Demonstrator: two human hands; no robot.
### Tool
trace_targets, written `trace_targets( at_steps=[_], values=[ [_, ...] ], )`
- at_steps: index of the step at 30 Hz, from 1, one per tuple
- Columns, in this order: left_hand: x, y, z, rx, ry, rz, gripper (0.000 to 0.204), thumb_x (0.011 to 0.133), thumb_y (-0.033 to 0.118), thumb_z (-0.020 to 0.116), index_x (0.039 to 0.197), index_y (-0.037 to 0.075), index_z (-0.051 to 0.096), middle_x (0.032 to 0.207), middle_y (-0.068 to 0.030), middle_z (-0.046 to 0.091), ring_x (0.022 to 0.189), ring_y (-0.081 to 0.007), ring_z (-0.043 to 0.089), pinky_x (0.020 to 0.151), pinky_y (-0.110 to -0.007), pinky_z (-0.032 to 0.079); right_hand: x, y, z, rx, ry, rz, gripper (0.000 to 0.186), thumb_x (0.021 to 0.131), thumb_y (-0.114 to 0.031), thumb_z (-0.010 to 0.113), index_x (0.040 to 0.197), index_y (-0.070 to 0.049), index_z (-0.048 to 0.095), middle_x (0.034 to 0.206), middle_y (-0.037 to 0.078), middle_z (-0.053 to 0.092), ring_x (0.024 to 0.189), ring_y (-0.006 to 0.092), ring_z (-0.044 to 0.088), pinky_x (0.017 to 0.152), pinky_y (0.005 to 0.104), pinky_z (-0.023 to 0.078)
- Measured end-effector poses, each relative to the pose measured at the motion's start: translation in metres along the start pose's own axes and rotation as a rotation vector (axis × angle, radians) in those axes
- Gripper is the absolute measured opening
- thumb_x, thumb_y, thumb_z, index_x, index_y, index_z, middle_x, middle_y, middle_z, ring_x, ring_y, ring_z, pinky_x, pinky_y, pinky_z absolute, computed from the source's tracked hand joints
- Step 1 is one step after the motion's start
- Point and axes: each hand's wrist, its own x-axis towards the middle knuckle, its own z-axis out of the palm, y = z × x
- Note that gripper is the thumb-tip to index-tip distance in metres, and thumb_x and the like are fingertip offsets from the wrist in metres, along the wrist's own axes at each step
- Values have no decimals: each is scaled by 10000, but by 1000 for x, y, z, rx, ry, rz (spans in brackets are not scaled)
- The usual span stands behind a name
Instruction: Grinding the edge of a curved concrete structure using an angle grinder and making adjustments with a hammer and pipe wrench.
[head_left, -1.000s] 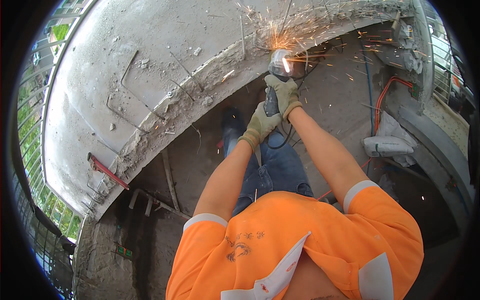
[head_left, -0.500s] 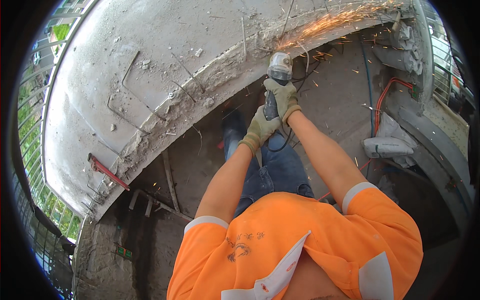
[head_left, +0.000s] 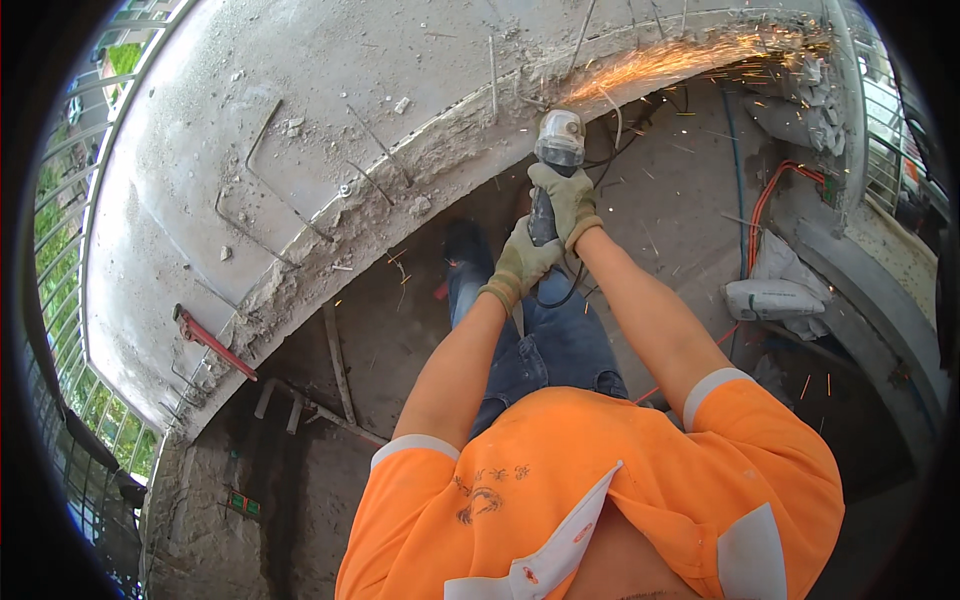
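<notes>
Both my gloved hands are closed around an angle grinder [head_left: 560,140]. My right hand [head_left: 568,200] wraps the front of its body just behind the guard. Farther back, my left hand [head_left: 525,258] grips the rear of the body, where a black cord [head_left: 562,298] trails off. The grinder's head meets the broken edge of a pale concrete slab [head_left: 330,110], beside thin rebar stubs [head_left: 493,78]. A stream of orange sparks [head_left: 660,62] sprays off to the right along that edge. The disc's contact point is hidden by the guard and the glare.
On the slab's left edge lies a red pipe wrench [head_left: 213,342]. Bent rebar [head_left: 262,140] and rubble sit on the slab. Metal railings [head_left: 62,220] bound the left side. White sacks [head_left: 775,295] and orange hoses [head_left: 757,215] lie at the right, and pipes [head_left: 300,402] lie below the slab.
The spark stream has grown denser and reaches farther right. My hands and the grinder have stayed almost in place, with the grinder's head slightly lower in view.
</notes>
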Motion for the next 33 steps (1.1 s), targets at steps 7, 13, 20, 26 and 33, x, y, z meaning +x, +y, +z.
trace_targets(
  at_steps=[7,13,20,26,33],
  values=[
    [-3,-6,-9,-10,-7,-50,662,722,311,739,1242,-28,511,903,-80,643,679,-136,602,610,-291,508,-19,-19,13,85,-47,48,329,742,-212,762,973,-33,611,734,50,621,603,153,623,550,299,516],
    [-3,-4,-7,-41,-12,-66,673,715,286,746,1259,-26,501,877,-68,637,651,-126,591,579,-288,498,-10,-7,8,2,-8,11,402,692,-310,773,956,-27,664,778,69,671,664,184,640,634,343,525],
    [-3,-2,-9,20,19,4,609,708,230,705,1234,-5,507,847,-44,610,656,-116,568,580,-276,484,-12,-11,8,70,-42,25,322,765,-187,765,997,-31,607,784,62,645,630,154,633,561,295,524],
    [16,-1,6,103,-8,15,582,718,245,714,1198,-16,515,818,-43,611,636,-114,566,567,-275,475,-10,-30,-3,214,-20,46,328,740,-212,763,972,-39,608,741,63,634,566,146,612,509,303,501],
    [26,3,7,149,47,71,577,719,342,712,1145,-27,589,921,-130,685,816,-231,655,769,-344,517,5,-39,-6,175,-47,20,285,766,-187,752,958,-37,604,763,47,630,606,147,620,545,296,521]
  ],
)
